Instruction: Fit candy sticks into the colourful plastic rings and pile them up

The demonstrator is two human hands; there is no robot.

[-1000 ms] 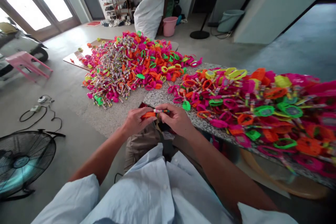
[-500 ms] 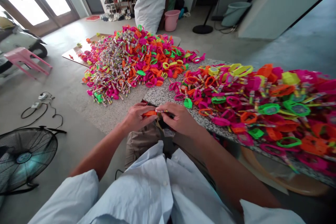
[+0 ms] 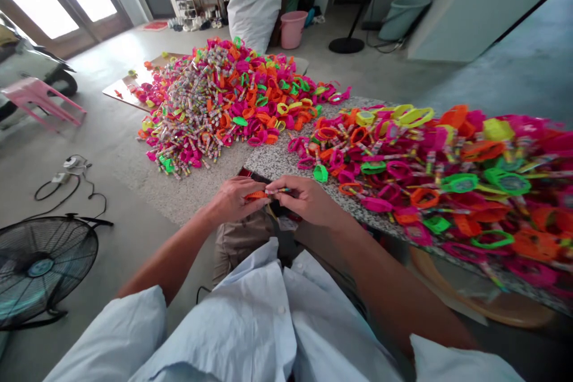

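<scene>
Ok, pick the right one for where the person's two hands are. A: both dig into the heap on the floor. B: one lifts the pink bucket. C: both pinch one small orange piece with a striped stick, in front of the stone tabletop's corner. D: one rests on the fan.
C: the left hand and right hand meet on the orange piece just before the tabletop corner.

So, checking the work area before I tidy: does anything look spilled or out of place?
Yes. A heap of neon plastic rings sprawls across the floor, spilling over a flat brown board. A black cable lies loosely tangled on the floor near the black floor fan.
</scene>
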